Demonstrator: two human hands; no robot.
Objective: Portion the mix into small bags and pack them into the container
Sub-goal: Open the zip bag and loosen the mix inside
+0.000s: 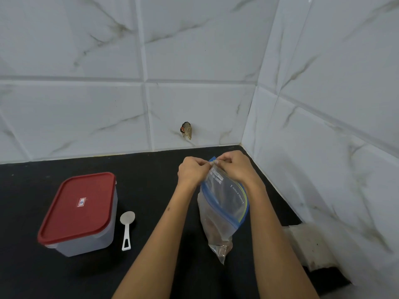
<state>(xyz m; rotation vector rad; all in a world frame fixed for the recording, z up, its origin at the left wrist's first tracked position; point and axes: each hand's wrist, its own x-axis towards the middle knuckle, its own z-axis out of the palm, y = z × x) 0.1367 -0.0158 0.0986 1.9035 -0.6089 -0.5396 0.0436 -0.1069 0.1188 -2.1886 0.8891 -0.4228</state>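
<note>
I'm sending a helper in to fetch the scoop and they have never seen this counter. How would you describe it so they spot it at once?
Start at the black counter and find the clear container with the red lid on its left side. The scoop lies flat just right of it, bowl toward the wall. It is the only small white thing there: round bowl, handle ending in an open loop.

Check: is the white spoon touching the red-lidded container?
Apart. The head view shows a strip of black counter between the white spoon and the wall of the red-lidded container.
</note>
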